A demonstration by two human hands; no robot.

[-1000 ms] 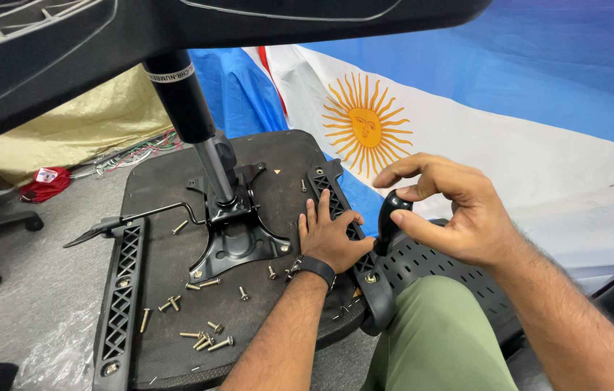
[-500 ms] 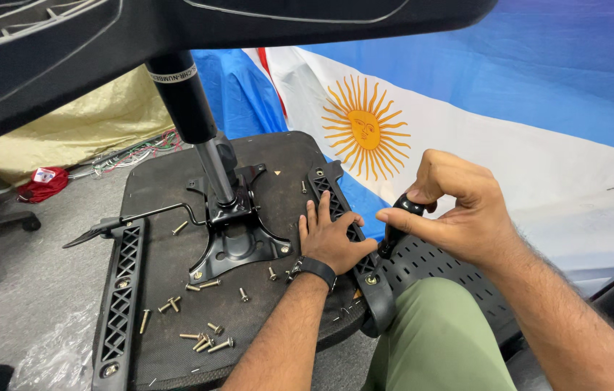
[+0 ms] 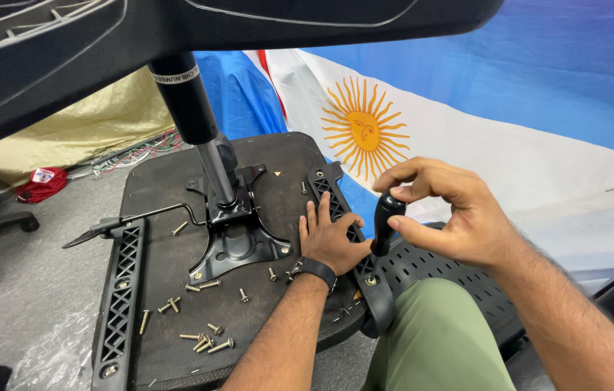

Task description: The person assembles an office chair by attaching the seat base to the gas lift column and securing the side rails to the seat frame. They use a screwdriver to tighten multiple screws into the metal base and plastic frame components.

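While left hand [image 3: 332, 239] lies flat, fingers spread, pinning upturned seat base [image 3: 169, 289], I pinch black screwdriver handle [image 3: 385, 221] with right hand [image 3: 452, 217], fingers clamped, upright over bracket [image 3: 368, 271].

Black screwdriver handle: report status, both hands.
Right hand grips black screwdriver handle, upright at black armrest bracket. Left hand flat on upturned black seat underside. Loose brass-coloured screws scattered nearby.

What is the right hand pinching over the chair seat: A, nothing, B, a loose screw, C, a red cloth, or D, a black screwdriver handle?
D: the right hand pinches the top of a black screwdriver handle between thumb and fingers, next to the left hand lying flat on the seat underside.
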